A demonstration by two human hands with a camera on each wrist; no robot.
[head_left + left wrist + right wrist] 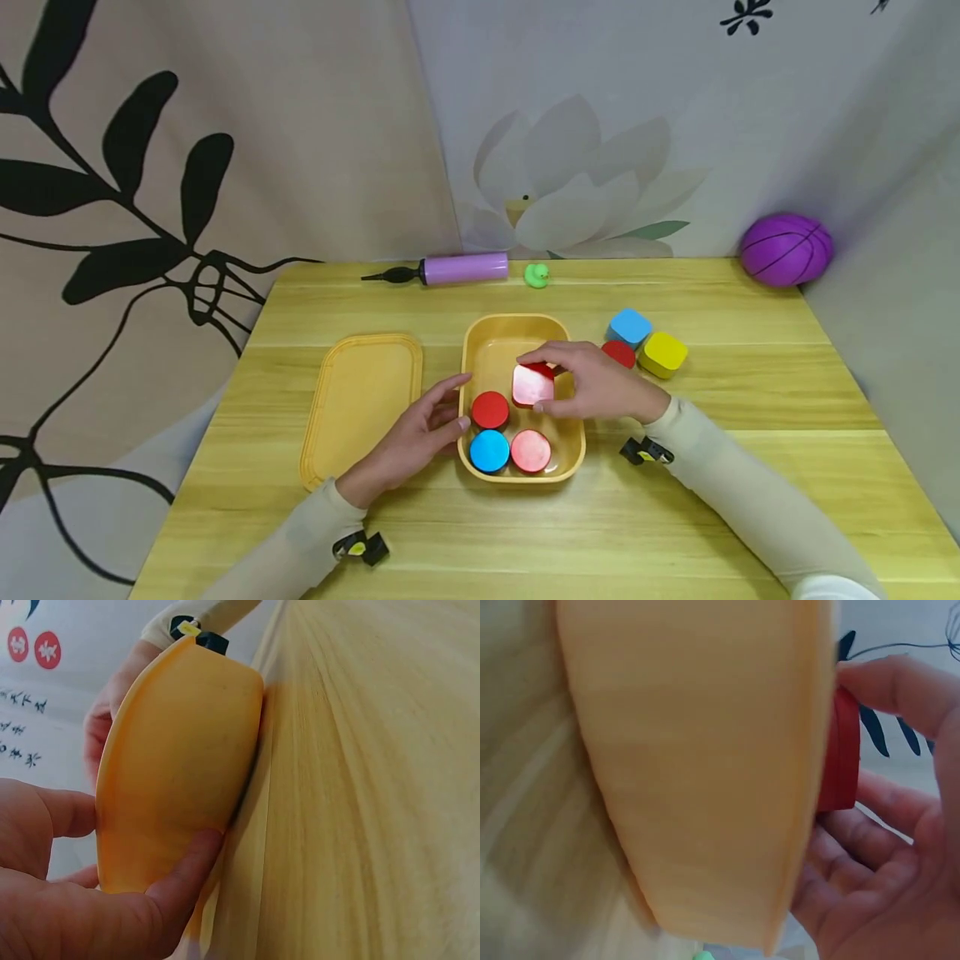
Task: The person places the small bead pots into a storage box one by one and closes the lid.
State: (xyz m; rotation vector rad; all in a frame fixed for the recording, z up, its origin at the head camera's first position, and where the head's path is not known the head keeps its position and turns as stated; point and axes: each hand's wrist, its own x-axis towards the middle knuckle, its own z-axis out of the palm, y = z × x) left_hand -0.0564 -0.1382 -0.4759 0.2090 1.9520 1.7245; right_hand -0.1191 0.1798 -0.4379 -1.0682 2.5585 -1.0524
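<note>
My right hand [600, 383] pinches a red rounded-square block [533, 386] between thumb and fingers over the yellow-orange plastic box [491, 333]. In the right wrist view the red block [843, 750] shows past the box's rim. Inside the box, towards me, sit a round red block [491, 410], a round blue block [489, 451] and another round red block [530, 451] pale with glare. My left hand [420, 429] rests its fingers and thumb against the box's left side. The left wrist view shows that thumb lying along the outer box wall [180, 757], low near the table.
A matching yellow lid [363, 408] lies left of the box. To the right sit a blue block [629, 327], a yellow block [663, 355] and a red block [619, 353]. A purple pump [465, 268], green toy duck [536, 275] and purple ball [787, 249] line the back edge.
</note>
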